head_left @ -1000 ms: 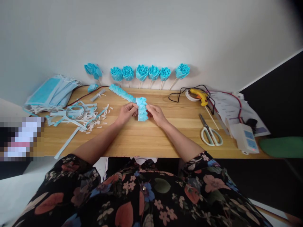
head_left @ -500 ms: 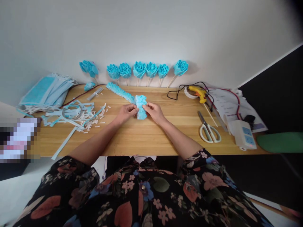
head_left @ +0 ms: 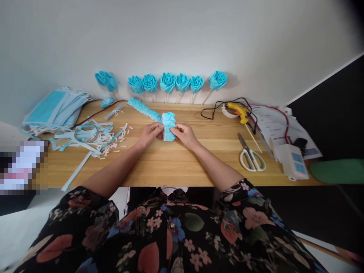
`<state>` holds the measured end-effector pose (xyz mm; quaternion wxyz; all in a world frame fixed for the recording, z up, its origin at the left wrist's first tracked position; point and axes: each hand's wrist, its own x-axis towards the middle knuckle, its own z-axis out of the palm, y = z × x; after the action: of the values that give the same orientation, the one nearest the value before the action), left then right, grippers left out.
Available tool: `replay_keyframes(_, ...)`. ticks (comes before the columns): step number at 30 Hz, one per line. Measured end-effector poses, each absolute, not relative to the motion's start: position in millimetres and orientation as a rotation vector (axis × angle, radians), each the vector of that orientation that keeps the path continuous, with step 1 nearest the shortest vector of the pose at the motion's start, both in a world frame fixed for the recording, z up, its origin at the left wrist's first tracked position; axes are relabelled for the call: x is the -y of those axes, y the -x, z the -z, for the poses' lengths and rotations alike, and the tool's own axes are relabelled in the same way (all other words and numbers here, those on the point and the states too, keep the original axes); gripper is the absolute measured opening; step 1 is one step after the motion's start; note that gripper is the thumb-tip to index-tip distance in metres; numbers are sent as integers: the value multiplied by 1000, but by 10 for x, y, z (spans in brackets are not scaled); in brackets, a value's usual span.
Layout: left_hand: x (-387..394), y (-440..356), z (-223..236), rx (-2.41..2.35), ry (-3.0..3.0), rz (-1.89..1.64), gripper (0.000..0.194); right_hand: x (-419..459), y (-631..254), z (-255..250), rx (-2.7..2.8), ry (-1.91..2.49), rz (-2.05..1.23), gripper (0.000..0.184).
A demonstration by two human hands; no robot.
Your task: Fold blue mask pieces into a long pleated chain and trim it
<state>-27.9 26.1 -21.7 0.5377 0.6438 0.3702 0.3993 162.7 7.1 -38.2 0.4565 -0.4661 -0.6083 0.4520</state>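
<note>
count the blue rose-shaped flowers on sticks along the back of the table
7. From left to right: first flower set apart; second flower and third flower paired; fourth flower, fifth flower and sixth flower grouped; seventh flower set apart. None seems hidden.

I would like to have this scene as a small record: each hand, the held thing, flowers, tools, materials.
Left hand: at the left edge of the blue strip
Right hand: pinching the strip's right edge
Held thing: the strip, pleated; whether it joins the blue length behind is unclear
Flowers: blue, in a row on sticks by the wall
Tools: scissors, yellow glue gun
Materials: masks stacked; cuttings scattered
</note>
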Motion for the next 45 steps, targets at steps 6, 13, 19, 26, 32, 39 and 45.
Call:
replay_keyframes(6, -277, 275, 227, -903, -1525, -900, 46, -75, -1619, 382, 1532, 1161, -1066, 41)
replay_keyframes(13, -268, 281, 213, -882, -1486, -909, 43, -67, -1625, 383, 1547, 1158, -1060, 47)
replay_keyframes(19, -279, 286, 211, -922, -1457, -981, 45, -56, -1641, 363, 1494, 1096, -1158, 50)
replay_keyframes(26, -297, 295, 232, -922, -1507, -1028, 49, -40, -1613, 331, 1513, 1132, -1169, 45)
replay_keyframes(32, -286, 290, 224, -922, -1578, -952, 51, -69, -1637, 362, 1509, 1167, -1068, 41)
replay_keyframes(39, -288, 280, 215, -933, -1531, -918, 39, -74, -1641, 377, 1529, 1177, -1030, 43)
replay_keyframes(45, -313, 285, 233, -955, -1497, -961, 39, -71, -1640, 363, 1460, 1125, -1138, 47)
